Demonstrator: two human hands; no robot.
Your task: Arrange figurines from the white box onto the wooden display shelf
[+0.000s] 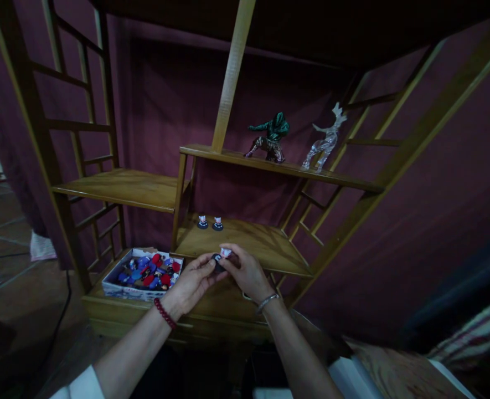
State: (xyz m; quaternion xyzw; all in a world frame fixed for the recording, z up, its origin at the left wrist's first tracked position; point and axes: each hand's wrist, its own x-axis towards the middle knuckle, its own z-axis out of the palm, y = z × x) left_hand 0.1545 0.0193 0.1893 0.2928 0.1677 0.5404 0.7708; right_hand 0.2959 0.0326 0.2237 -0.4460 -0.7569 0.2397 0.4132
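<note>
Both hands meet in front of the middle shelf. My left hand [195, 282] is closed on the dark round base [217, 258] of a small figurine. My right hand [248, 272] pinches the white upper part of the figurine [225, 252] between thumb and fingers. Whether the two parts are joined, I cannot tell. Two similar white figurines on dark bases, one on the left [202, 222] and one on the right [217, 224], stand upright on the shelf behind my hands.
A shallow box [145, 295] of red, blue and black small figures sits at the lower left. The wooden middle shelf [261, 246] lies under a higher shelf [336, 178] bearing a green crouching figure [274, 136] and a clear deer figure [325, 141]. Left is another shelf [124, 187].
</note>
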